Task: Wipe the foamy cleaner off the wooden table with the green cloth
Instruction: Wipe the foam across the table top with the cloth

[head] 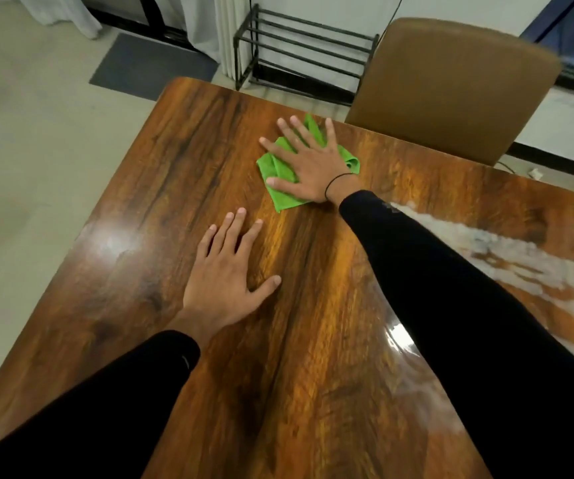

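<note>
The green cloth (280, 181) lies crumpled on the wooden table (140, 209) near its far edge. My right hand (308, 160) presses flat on top of the cloth, fingers spread, covering its middle. My left hand (225, 274) rests flat on bare wood nearer to me, fingers apart, holding nothing. White foamy cleaner (506, 257) streaks the table at the right, beyond my right forearm, which hides part of it. Both arms wear black sleeves.
A brown upholstered chair (451, 84) stands at the table's far right side. A black wire rack (299, 53) sits on the floor behind the table. A grey mat (151, 65) lies on the pale floor at the far left.
</note>
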Available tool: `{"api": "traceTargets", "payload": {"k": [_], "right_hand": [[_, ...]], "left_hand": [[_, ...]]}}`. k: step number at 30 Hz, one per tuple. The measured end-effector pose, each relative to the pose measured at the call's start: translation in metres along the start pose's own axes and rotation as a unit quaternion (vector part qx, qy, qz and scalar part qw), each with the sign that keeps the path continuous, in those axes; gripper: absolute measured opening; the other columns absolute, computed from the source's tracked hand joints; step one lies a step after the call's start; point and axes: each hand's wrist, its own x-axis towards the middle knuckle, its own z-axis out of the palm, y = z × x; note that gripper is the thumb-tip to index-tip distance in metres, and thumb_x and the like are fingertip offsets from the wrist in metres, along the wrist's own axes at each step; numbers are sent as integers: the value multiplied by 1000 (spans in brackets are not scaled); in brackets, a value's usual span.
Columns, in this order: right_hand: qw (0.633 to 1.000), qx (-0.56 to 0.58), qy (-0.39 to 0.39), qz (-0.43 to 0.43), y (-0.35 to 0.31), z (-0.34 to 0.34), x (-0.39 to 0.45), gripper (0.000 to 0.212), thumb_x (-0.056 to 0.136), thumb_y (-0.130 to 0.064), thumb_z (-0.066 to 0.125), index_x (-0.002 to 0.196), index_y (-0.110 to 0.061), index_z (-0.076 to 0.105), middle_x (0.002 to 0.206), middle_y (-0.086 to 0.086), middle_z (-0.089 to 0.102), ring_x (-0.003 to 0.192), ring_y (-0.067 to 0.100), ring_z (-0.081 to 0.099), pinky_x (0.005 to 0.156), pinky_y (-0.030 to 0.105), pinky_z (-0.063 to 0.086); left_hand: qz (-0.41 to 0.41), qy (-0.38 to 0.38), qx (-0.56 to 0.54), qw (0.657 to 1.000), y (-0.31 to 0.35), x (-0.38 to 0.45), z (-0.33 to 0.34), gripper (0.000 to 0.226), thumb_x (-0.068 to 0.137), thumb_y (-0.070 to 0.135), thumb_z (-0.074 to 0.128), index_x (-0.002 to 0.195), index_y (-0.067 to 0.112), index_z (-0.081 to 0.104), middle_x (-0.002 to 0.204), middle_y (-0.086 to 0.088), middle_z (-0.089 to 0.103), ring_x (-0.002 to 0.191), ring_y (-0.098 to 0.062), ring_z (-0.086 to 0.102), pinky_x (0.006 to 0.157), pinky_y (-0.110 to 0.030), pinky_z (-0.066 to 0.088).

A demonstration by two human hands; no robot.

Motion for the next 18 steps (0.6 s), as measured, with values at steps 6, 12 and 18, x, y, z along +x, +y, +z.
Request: {"api": "traceTargets", "payload": {"k": [6, 12, 18], "right_hand": [[966, 107, 30, 236, 46, 2, 11, 73, 113, -67, 19, 178, -35, 9, 186, 9, 3, 172, 30, 4, 136, 62, 4], [907, 121, 72, 397, 11, 21, -68, 71, 115, -51, 24, 178, -23, 10, 186, 13, 5, 172, 32, 3, 137, 61, 7], [984, 80, 44, 153, -57, 36, -163, 69, 116, -54, 25, 178, -31, 6, 187, 5, 0, 173, 25, -2, 137, 54, 3]], "left_hand": [[7, 3, -6, 1000, -2, 1, -1, 98, 99, 87, 31, 176, 30, 12, 185, -4, 1, 172, -24, -1, 138, -51, 4], [1, 9, -7, 1000, -1, 0, -5, 99, 98, 86, 34, 176, 26, 17, 185, -7, 6, 172, -26, 4, 138, -52, 7], [-1, 21, -3, 1000, 1, 0, -4, 99, 97, 83, 38, 175, 24, 21, 184, -9, 10, 171, -28, 8, 138, -52, 9]]}}
